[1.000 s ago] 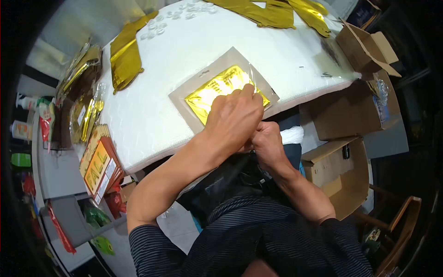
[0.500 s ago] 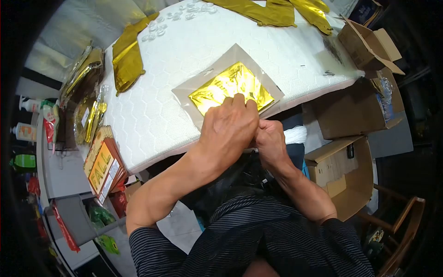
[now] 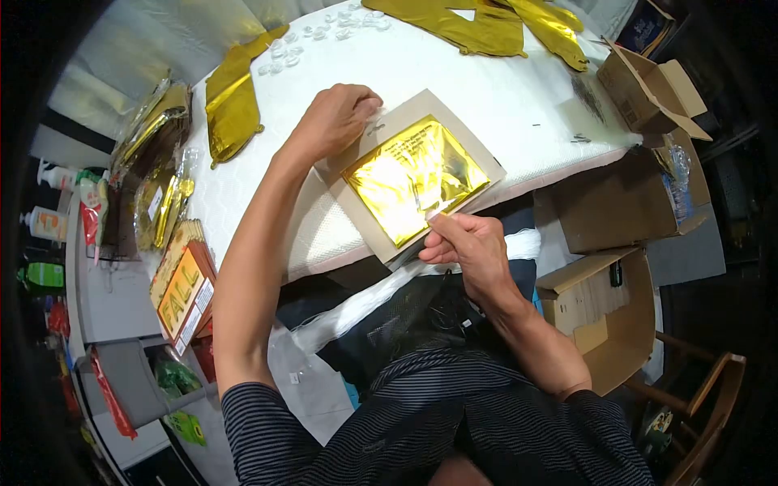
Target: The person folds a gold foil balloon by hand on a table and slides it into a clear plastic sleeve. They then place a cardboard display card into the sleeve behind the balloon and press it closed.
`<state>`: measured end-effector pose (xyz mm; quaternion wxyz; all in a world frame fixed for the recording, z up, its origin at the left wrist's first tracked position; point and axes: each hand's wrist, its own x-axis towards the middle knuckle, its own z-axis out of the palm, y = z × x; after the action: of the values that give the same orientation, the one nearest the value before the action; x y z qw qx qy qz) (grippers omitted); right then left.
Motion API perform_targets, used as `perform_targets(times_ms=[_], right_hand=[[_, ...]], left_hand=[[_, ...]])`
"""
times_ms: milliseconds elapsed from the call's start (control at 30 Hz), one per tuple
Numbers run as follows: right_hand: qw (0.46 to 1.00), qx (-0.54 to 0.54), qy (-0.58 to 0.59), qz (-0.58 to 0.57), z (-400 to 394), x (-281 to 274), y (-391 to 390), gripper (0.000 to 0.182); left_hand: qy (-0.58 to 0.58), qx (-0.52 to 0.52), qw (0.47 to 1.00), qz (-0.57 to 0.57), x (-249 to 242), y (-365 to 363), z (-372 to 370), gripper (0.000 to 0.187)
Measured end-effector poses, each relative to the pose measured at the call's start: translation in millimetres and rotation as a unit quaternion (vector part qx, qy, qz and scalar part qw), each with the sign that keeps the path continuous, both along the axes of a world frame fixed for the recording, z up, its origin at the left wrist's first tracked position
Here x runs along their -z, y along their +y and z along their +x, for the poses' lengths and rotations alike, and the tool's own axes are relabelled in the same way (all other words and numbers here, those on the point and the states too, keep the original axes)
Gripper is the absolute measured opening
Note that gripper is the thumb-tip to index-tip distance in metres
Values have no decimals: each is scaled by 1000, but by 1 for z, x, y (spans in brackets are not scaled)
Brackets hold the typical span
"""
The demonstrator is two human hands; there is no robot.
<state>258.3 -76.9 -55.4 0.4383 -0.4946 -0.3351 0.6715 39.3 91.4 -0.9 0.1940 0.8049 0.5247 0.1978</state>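
Note:
A flat gold foil packet [image 3: 417,178] lies on a grey-beige backing sheet [image 3: 425,104] at the front edge of the white padded surface [image 3: 324,73]. Beside the sheet's upper left edge is my left hand [image 3: 336,121], its fingers curled closed; what they hold is hidden. My right hand [image 3: 470,251] is at the packet's near corner, thumb and fingers pinched together over its edge. Something small and pale at those fingertips is too small to name. A bundle of white strands [image 3: 356,312] lies across my lap below the packet.
Gold foil pieces [image 3: 231,105] and clear plastic bits [image 3: 279,57] lie farther back. An open carton [image 3: 640,93] stands at the right, above another box [image 3: 608,308] holding pale cards. Orange printed packs [image 3: 182,296] are stacked at the left.
My left hand has moved up and left, off the gold packet and away from my right hand. My right hand has shifted slightly down. More of the white strands shows.

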Motion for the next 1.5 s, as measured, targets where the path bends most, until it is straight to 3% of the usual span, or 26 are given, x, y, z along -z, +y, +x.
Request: perform_targets(times_ms=[233,300,333,400,500,533,667,733,867,967,1000,1100,1133,1233,1300,1367,1500], right_hand=[[1000,8,0,16,-2,1,2,33],[1000,6,-2,15,0,-1,2,34],[1000,3,-3,13,0,-2,2,35],[1000,3,-1,12,2,0,1,35],[1000,-1,1,11,4,1,2,35],[1000,-4,1,11,4,2,2,35],[1000,-5,12,8,3,4,2,35],[1000,-7,3,5,3,3,3,35],[1000,-10,-1,9,3,2,3,35],[1000,-13,4,4,4,0,3,35],[1000,-10,-2,7,4,-1,3,36],[1000,-5,-7,7,4,-4,5,36],[1000,-5,-8,4,5,-5,6,36],[1000,-4,-2,8,4,-4,7,36],[1000,-11,-4,6,3,-5,8,36],[1000,-18,-7,4,4,-7,8,36],[1000,-18,-12,5,5,-7,10,36]], left_hand=[[-26,36,996,-73,-6,13,11,31],[-135,-10,975,-176,-5,13,11,31],[-134,-10,975,-177,-4,17,7,31],[-316,-1,876,-365,-2,23,-4,28],[-355,-7,833,-424,-7,19,-14,25],[-356,32,826,-436,-7,19,-17,24],[-383,26,820,-425,-1,17,-20,35],[-352,14,857,-376,-4,14,-15,51],[-274,-17,866,-418,-2,19,-19,64],[-337,-42,815,-469,9,24,-19,68],[-358,41,794,-491,4,29,-28,69],[-455,4,785,-421,4,27,-30,64],[-443,57,795,-411,6,32,-36,52],[-407,13,820,-402,0,16,-24,41],[-391,23,811,-435,3,18,-29,38],[-349,26,836,-422,9,20,-26,37],[-394,-40,809,-436,-4,14,-15,30]])
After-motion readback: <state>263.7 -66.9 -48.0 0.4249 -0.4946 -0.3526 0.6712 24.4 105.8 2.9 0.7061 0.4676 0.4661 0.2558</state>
